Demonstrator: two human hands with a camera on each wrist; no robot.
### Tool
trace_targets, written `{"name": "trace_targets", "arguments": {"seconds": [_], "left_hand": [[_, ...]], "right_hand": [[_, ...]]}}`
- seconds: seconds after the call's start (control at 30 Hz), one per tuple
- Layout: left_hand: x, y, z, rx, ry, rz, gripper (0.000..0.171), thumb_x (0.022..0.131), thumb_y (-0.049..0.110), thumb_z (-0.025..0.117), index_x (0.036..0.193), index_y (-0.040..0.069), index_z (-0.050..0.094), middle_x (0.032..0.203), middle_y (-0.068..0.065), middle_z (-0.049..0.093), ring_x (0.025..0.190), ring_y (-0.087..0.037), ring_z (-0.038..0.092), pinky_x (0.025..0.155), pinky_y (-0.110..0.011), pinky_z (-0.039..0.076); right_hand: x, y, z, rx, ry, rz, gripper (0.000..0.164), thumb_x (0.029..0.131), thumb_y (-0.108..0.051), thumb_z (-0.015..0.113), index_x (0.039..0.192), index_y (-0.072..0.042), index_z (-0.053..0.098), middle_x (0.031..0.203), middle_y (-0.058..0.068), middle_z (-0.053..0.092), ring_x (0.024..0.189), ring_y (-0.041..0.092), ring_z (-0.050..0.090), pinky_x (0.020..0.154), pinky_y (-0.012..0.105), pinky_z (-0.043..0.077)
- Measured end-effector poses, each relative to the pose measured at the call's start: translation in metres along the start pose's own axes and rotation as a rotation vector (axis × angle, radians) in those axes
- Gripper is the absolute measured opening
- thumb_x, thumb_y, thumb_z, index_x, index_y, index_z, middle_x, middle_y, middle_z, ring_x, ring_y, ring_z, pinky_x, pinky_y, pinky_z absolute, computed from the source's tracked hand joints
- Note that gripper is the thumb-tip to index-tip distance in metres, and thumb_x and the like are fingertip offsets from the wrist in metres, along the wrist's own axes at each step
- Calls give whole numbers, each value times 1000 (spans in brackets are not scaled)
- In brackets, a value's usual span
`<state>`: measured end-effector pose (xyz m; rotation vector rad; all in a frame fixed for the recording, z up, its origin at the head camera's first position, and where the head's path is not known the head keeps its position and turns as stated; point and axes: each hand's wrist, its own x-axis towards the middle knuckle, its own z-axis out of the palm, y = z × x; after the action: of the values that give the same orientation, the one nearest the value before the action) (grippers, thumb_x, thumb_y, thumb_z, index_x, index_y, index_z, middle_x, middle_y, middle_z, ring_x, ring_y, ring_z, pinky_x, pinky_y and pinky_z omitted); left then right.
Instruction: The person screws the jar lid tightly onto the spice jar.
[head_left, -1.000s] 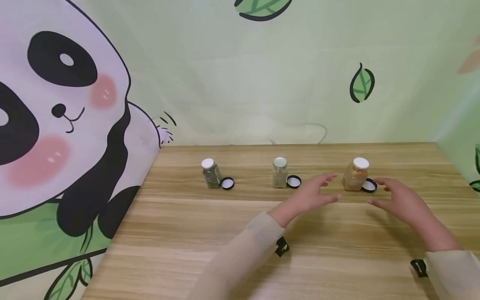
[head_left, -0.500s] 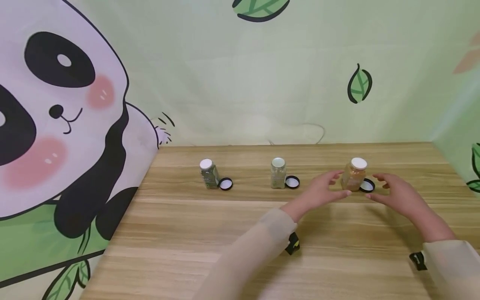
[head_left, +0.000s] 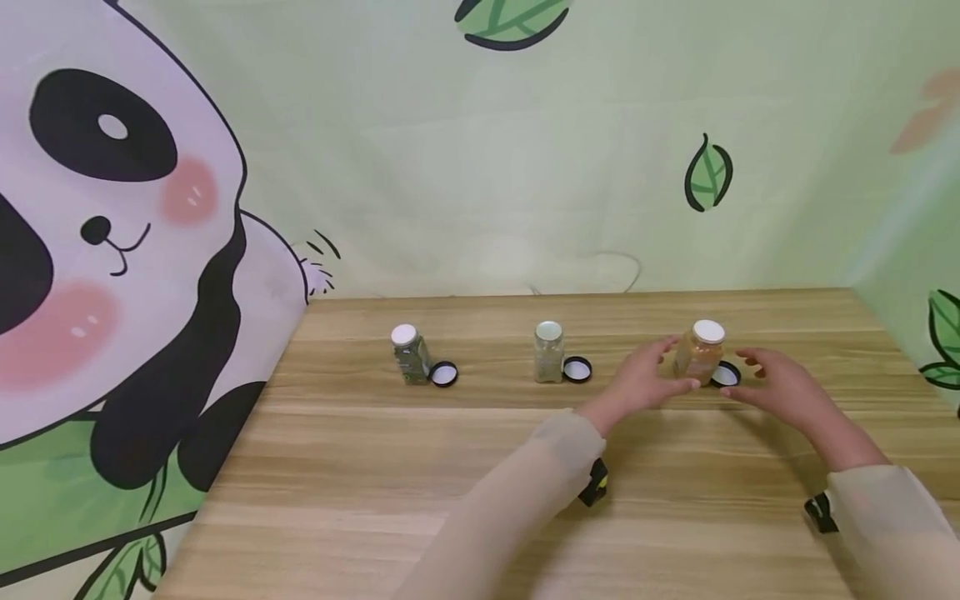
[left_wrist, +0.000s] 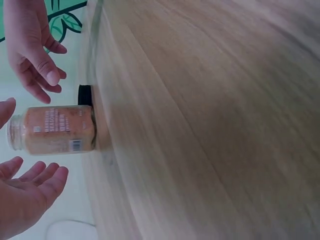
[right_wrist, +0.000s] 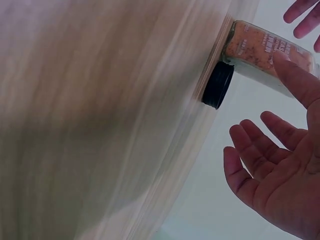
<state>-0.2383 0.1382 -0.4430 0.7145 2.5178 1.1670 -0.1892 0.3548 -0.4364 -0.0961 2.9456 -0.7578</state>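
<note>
A squarish glass seasoning jar (head_left: 697,360) with orange contents and a white top stands at the right of the row. Its black lid (head_left: 725,375) lies beside its base, white inside facing up. My left hand (head_left: 641,382) is at the jar's left, fingers spread and loosely bent; in the left wrist view a gap shows between the fingers (left_wrist: 50,182) and the orange jar (left_wrist: 60,131). My right hand (head_left: 787,392) hovers to the right of the lid, holding nothing. The right wrist view has its relaxed fingers (right_wrist: 250,150) apart from the black lid (right_wrist: 218,85).
A jar with dark green contents (head_left: 411,357) stands at the left, with a black lid (head_left: 443,374) beside it. A pale jar (head_left: 549,353) and its lid (head_left: 577,369) are in the middle. Behind the wooden table (head_left: 375,483) hangs a panda-printed cloth (head_left: 480,183).
My left hand has moved right, from short of the orange jar to its side. The right hand stays near the lid, shifting slightly. The jars and lids have stayed put on the table.
</note>
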Motion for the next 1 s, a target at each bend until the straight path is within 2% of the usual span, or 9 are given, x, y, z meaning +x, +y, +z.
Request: {"name": "trace_targets", "arguments": {"seconds": [0.23, 0.5, 0.67, 1.0], "left_hand": [[8, -2, 5, -33, 21, -50, 73, 91, 31, 80, 154, 16, 45, 153, -6, 56, 136, -21, 59, 106, -30, 53], [14, -3, 12, -52, 41, -81, 73, 89, 29, 81, 153, 14, 47, 150, -7, 58, 134, -20, 59, 106, -28, 52], [17, -4, 15, -72, 46, -82, 73, 88, 26, 82, 152, 13, 48, 149, -7, 60, 133, -19, 59, 106, -26, 51], [20, -2, 21, -184, 74, -146, 71, 88, 21, 83, 150, 15, 50, 148, -6, 61, 135, -18, 59, 108, -26, 49]], "right_hand": [[10, 4, 0, 13, -28, 7, 80, 94, -30, 74, 142, 22, 37, 134, 50, 47, 116, 65, 54, 92, 68, 51], [16, 14, 4, 34, -60, -3, 78, 91, -23, 77, 139, 25, 38, 130, 51, 49, 116, 64, 55, 90, 64, 54], [19, 21, 7, 33, -56, -10, 78, 88, -19, 80, 135, 27, 39, 122, 50, 53, 109, 60, 59, 88, 62, 55], [23, 30, 4, 80, -118, 32, 74, 90, -17, 77, 137, 26, 39, 121, 46, 54, 111, 57, 55, 90, 62, 51]]}}
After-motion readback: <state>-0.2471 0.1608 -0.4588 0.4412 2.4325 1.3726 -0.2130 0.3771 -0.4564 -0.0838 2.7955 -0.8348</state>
